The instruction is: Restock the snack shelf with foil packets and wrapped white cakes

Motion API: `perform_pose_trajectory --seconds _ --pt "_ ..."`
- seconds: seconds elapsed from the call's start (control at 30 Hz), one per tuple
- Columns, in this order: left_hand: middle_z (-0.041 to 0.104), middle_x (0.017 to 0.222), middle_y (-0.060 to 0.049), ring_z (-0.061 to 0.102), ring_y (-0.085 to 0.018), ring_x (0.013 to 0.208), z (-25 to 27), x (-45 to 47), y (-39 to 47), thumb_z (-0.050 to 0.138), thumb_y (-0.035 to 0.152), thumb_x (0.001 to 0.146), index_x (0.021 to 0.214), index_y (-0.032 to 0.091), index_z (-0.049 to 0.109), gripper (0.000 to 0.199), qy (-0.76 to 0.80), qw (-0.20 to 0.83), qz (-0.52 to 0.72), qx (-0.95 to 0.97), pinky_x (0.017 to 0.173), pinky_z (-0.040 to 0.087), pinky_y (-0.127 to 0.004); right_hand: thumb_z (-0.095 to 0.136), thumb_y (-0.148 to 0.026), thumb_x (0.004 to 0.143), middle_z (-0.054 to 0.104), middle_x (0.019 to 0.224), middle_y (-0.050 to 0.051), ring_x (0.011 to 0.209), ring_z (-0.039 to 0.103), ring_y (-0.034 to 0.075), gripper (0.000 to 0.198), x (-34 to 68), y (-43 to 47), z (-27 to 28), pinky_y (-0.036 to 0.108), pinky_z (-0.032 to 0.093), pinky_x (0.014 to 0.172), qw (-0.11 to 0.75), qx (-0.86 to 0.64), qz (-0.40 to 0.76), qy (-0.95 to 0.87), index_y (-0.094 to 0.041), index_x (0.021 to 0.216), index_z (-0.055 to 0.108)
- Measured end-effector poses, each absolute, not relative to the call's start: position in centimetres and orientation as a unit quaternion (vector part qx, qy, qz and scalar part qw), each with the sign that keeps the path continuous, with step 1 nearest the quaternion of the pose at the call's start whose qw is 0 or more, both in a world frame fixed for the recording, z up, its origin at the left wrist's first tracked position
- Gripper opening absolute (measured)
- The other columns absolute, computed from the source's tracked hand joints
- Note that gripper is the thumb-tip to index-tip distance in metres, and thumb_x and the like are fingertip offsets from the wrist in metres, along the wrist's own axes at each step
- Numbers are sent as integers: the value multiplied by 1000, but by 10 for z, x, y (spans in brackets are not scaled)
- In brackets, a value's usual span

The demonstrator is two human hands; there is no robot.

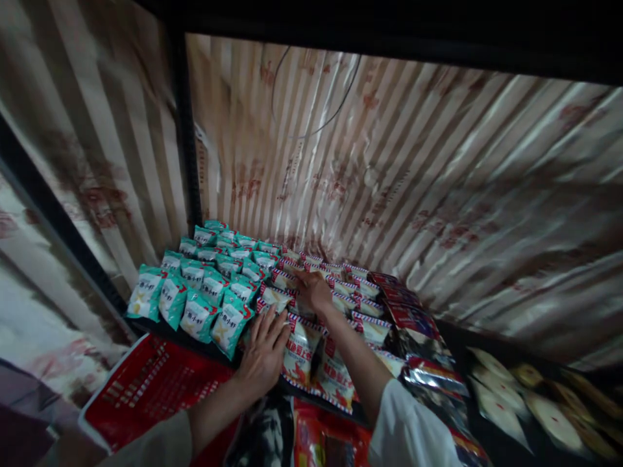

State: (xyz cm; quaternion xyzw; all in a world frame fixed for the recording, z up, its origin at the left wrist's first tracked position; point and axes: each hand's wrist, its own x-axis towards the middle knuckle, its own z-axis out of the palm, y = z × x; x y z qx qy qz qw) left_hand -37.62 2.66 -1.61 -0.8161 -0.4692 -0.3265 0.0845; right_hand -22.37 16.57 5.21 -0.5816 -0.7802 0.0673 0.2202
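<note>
Crinkled, striped sheeting [389, 181] with red print backs a dark-framed shelf [462, 340] where small snack packets stand in rows. Red-and-white-edged packets [302, 347] fill the middle, between teal packets [197, 314] on the left and dark packets [413, 318] on the right. Both hands are among the middle rows: the left hand [265, 350] lies over the front of them, its grip spread with fingers extended, while the right hand [314, 292] reaches farther back, fingers bent downward; whether its grip pinches a packet I cannot tell. Judging by this, the step in hand is settling packets into line. The next move seems to call for a light, straightening touch that leaves the neighbouring packets upright.
</note>
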Motion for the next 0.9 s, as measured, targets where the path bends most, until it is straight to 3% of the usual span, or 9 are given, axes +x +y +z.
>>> perform_pose_trajectory --seconds 0.27,0.47,0.67,0.9 --pt "28 151 -1 14 -28 140 -31 -385 35 46 15 83 139 23 38 57 -458 128 -284 -833 111 22 -45 54 -24 83 72 90 3 94 60 21 26 -241 189 44 29 44 84 149 -601 48 -784 -27 101 71" --pt "30 150 0 18 -27 139 -41 -387 43 46 20 86 137 25 40 52 -453 149 -275 -835 112 20 -43 52 -24 83 72 88 3 86 63 19 22 -249 200 37 28 42 85 173 -612 57 -770 -24 91 72" --pt "33 148 0 19 -25 139 -40 -389 46 42 19 88 137 23 41 49 -449 147 -280 -836 113 16 -41 49 -26 84 72 88 4 83 64 19 23 -259 202 33 25 43 71 193 -630 64 -750 -22 92 70" --pt "33 148 -1 21 -25 139 -45 -386 48 42 26 90 139 22 38 49 -452 139 -278 -836 113 14 -41 48 -21 84 72 91 3 85 63 17 22 -265 200 33 26 42 82 214 -611 58 -760 -22 89 70"
